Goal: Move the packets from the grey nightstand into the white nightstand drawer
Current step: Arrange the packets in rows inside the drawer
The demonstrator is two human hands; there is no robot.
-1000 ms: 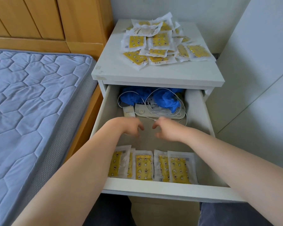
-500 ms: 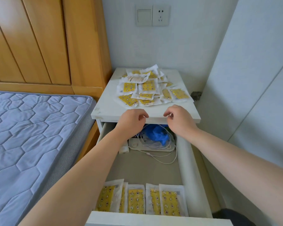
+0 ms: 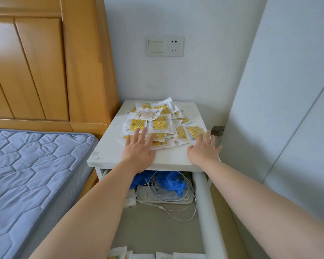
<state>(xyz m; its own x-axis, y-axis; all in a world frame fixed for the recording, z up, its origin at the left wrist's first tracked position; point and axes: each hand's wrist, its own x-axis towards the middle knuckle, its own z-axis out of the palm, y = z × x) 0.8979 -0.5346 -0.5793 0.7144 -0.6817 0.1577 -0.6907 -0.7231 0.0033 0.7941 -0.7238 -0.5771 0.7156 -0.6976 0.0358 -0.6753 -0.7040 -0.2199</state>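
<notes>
- A loose pile of yellow-and-white packets (image 3: 158,124) covers the back half of the nightstand top (image 3: 108,154), spreading from about the middle toward the right edge.
- The left hand (image 3: 138,150) lies palm down near the front edge of the top, fingers straight and spread. Its fingertips rest on the nearest packets of the pile and grip nothing.
- The right hand (image 3: 204,150) lies flat at the front right corner of the top, fingers also straight and fanned out. Its fingertips reach the rightmost packet, and nothing is held.
- Below the top, the drawer (image 3: 204,202) stands pulled out toward the person.
- At the back of the drawer sit a crumpled blue plastic item (image 3: 171,182) and a flat white device (image 3: 163,198), with a thin white cable (image 3: 180,215) looping over the device and onto the drawer floor.
- A row of more packets (image 3: 187,256) lines the drawer's front edge, only their tops in view.
- A blue quilted mattress (image 3: 26,174) and a wooden headboard (image 3: 36,71) stand just beside the nightstand's left edge.
- A wall switch (image 3: 155,46) and a socket (image 3: 174,46) are mounted on the wall above the nightstand.
</notes>
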